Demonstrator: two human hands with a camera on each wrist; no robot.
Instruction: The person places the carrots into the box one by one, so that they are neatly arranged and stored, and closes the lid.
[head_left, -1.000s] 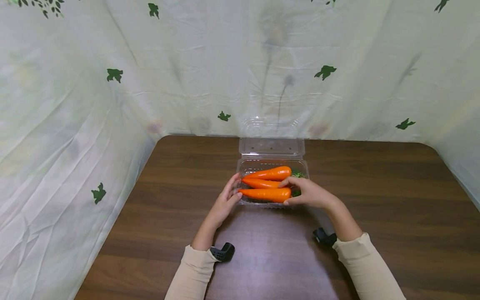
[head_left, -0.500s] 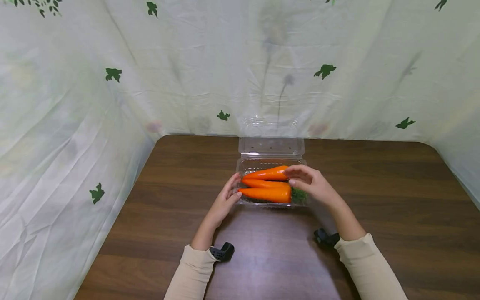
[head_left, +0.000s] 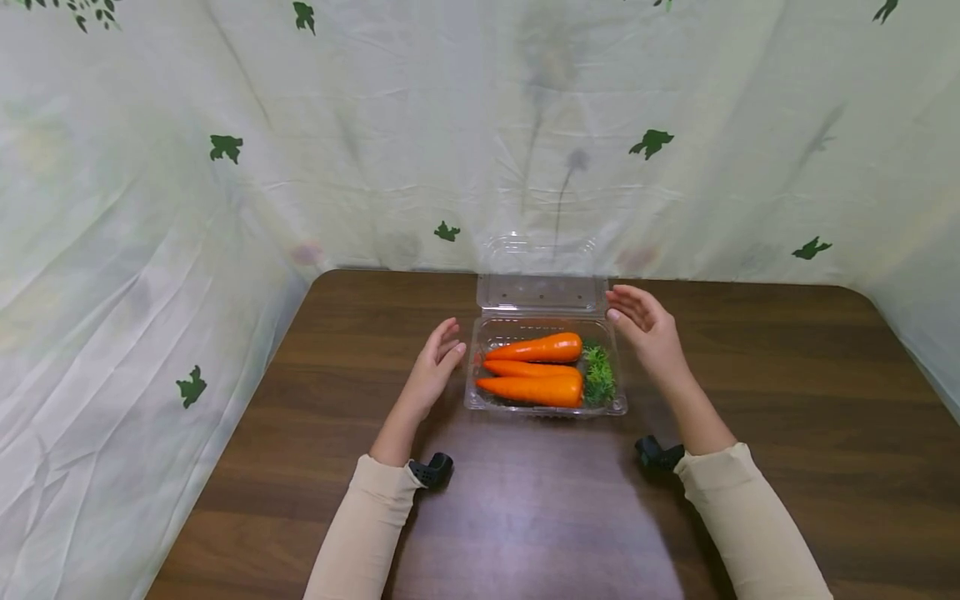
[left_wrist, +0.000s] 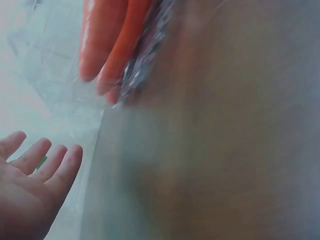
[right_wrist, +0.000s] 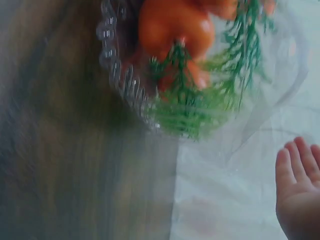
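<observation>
Three orange carrots (head_left: 534,348) lie side by side in a clear plastic clamshell box (head_left: 545,412), tips to the left. Their feathery green tops (head_left: 598,375) bunch at the box's right end. The box's lid (head_left: 542,293) is raised behind it. My left hand (head_left: 435,367) is just left of the box, fingers relaxed and holding nothing. By the back right corner, near the lid, is my right hand (head_left: 648,333), also holding nothing. Both wrist views show the fingers apart from the carrots.
The box stands toward the back of a brown wooden table (head_left: 525,500). A pale curtain (head_left: 405,150) with green leaf shapes hangs behind the table and along its sides. Each wrist carries a small black camera (head_left: 433,472).
Both hands have drawn away from the carrots. The right hand has let go and moved back and right toward the lid; the left has shifted left. The green tops now show fully.
</observation>
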